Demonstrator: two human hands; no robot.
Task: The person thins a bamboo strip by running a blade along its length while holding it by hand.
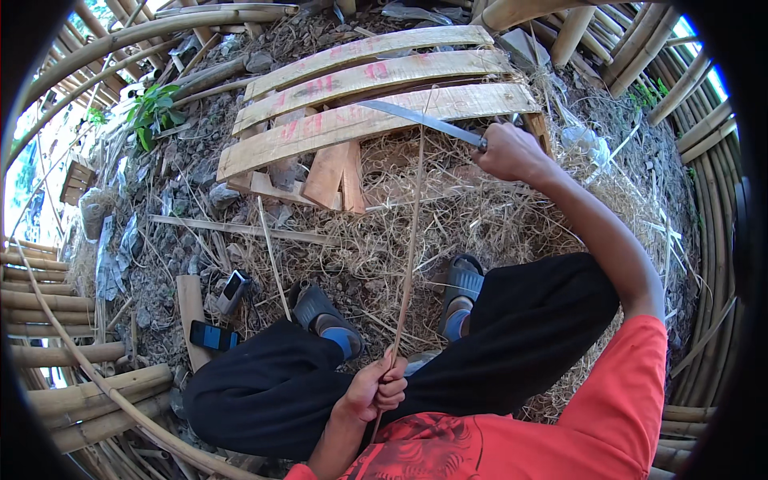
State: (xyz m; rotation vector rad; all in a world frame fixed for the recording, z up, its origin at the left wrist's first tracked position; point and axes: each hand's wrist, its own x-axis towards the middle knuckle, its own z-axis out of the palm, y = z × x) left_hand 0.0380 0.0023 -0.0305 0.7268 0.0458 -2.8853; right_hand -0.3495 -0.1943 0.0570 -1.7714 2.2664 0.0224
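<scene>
An outdoor bamboo-working spot on bare ground, walled in by bamboo. Thick round bamboo poles (pixel 76 302) lie stacked at the left, and more lean along the right edge (pixel 704 88). The dirt floor (pixel 172 240) is strewn with pale dry bamboo shavings (pixel 480 216), stones and scraps. A rough pallet of pale wooden planks (pixel 376 88) lies on the ground. Green leafy plants (pixel 152 108) and daylight show beyond the poles.
</scene>
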